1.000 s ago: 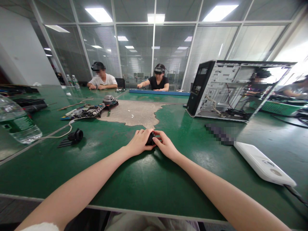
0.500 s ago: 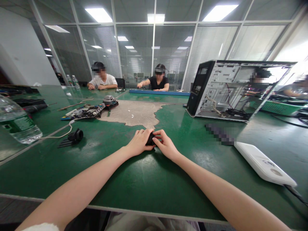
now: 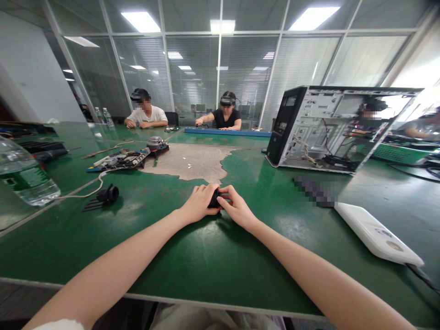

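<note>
A small black part [image 3: 213, 200], its kind not clear, is held between my two hands just above or on the green table [image 3: 192, 266]. My left hand [image 3: 199, 203] wraps round it from the left, thumb below and fingers over the top. From the right, my right hand [image 3: 236, 206] pinches its near side with thumb and fingertips. Most of the part is hidden by the fingers. To the left lies another black plastic piece [image 3: 107, 195] with a round end and flat prongs.
An open computer case [image 3: 285, 128] stands at the back right. In front of it lies a white power bank [image 3: 378, 233] with a cable. At left are a water bottle [image 3: 25, 176] and a circuit board [image 3: 118, 159]. Two people sit across the table; others are at far right.
Both hands stay in the same place round the black part. The part looks slightly turned between the fingers; little else differs.
</note>
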Demonstrator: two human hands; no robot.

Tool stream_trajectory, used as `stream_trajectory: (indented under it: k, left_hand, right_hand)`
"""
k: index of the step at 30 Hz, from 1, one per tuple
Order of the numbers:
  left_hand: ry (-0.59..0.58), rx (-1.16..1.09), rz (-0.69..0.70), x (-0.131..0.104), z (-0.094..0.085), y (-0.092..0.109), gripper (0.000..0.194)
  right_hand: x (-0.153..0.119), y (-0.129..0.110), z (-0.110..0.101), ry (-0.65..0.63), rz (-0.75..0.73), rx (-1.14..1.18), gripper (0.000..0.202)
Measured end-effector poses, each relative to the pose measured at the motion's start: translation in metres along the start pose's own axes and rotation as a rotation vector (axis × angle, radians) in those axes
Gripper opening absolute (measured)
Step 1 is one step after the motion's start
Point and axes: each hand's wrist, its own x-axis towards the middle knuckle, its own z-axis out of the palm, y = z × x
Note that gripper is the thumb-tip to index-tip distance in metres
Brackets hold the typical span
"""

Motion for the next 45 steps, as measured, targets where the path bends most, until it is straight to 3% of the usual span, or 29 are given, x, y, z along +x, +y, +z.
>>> stream_trajectory:
  k: [5,13,24,32,45]
  left_hand:
    - [0.002,0.004,-0.005,0.0002,0.0008,-0.0005,0.059]
    - [0.002,0.008,0.003,0.0005,0.0014,-0.0020,0.060]
    - [0.004,-0.009,-0.001,0.0006,0.0027,-0.0025,0.061]
    - [0.010,0.002,0.012,-0.0001,0.0021,-0.0023,0.060]
    - [0.010,0.004,0.006,0.0003,0.0025,-0.0025,0.061]
  right_hand:
    - [0.0004,0.0008,0.0007,0.029,-0.024,-0.031,0.014]
    - [0.0019,0.0085,0.0018,0.018,0.010,-0.088,0.029]
    - [0.0000,0.0010,0.0011,0.020,-0.030,-0.018,0.013]
    - [0.0021,0.0083,0.0013,0.012,0.003,-0.076,0.031]
    - [0.0007,0.0045,0.0018,0.010,-0.030,-0.038,0.017]
